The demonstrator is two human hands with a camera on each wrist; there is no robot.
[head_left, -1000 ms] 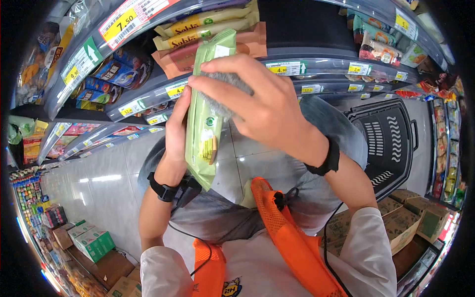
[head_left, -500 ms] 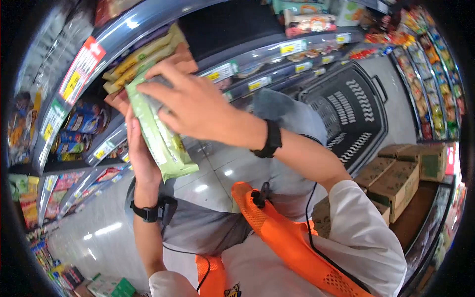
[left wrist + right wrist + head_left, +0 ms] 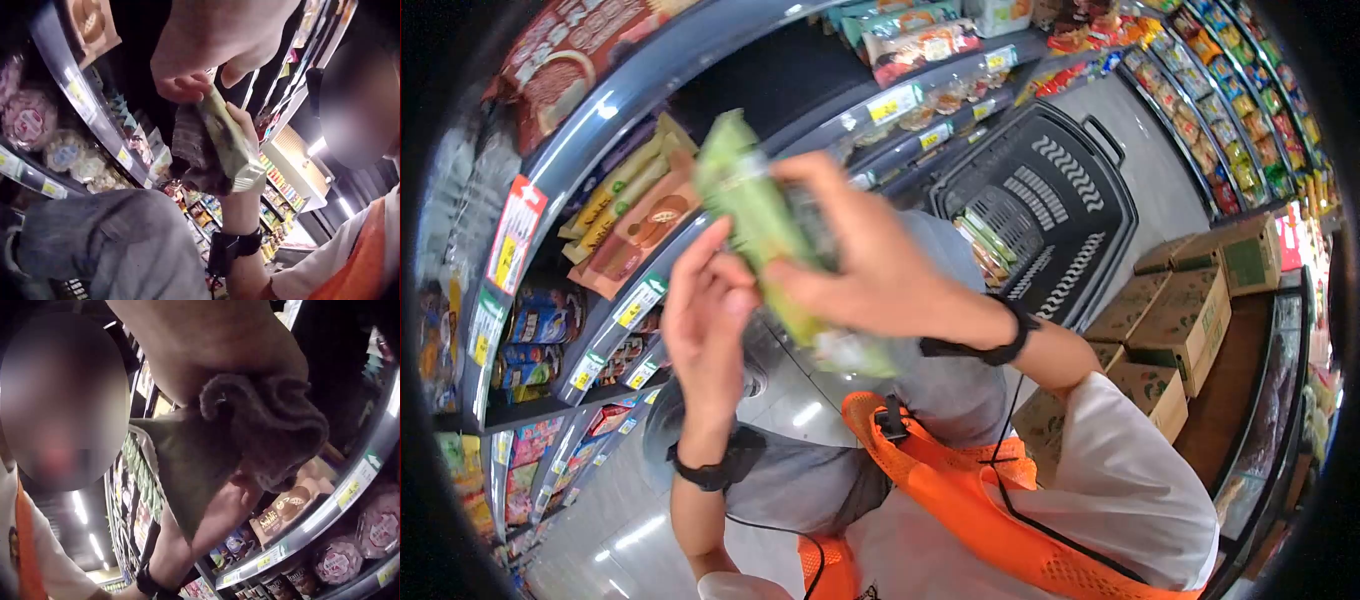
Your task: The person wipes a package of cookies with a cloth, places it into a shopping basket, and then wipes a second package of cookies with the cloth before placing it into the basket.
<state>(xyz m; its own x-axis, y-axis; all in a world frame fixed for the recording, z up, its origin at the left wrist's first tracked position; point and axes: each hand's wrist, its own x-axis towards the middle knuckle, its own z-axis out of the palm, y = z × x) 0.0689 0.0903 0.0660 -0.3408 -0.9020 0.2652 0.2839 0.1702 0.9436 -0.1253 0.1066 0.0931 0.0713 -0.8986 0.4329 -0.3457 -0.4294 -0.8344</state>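
A green snack packet point(image 3: 770, 230), blurred by motion, is held up in front of the shelf. My right hand point(image 3: 880, 260) grips it from the right, thumb across its face. Bunched under the same hand is a fuzzy grey cloth point(image 3: 262, 431), lying against the packet; the left wrist view also shows the cloth point(image 3: 190, 144) beside the packet point(image 3: 231, 140). My left hand point(image 3: 710, 330) is at the packet's left edge, its fingers bent loosely and its palm turned up, not wrapped around the packet.
A black shopping basket point(image 3: 1090, 150) with several packets point(image 3: 988, 250) inside stands on the floor to the right. Shelves with price tags curve along the front, holding a brown-pink packet point(image 3: 645, 230). Cardboard boxes point(image 3: 1170, 310) are stacked at the right.
The view has turned right, bringing more of the basket into sight. My left hand, earlier holding the packet from beneath, has loosened its fingers, while the right hand has tilted the packet.
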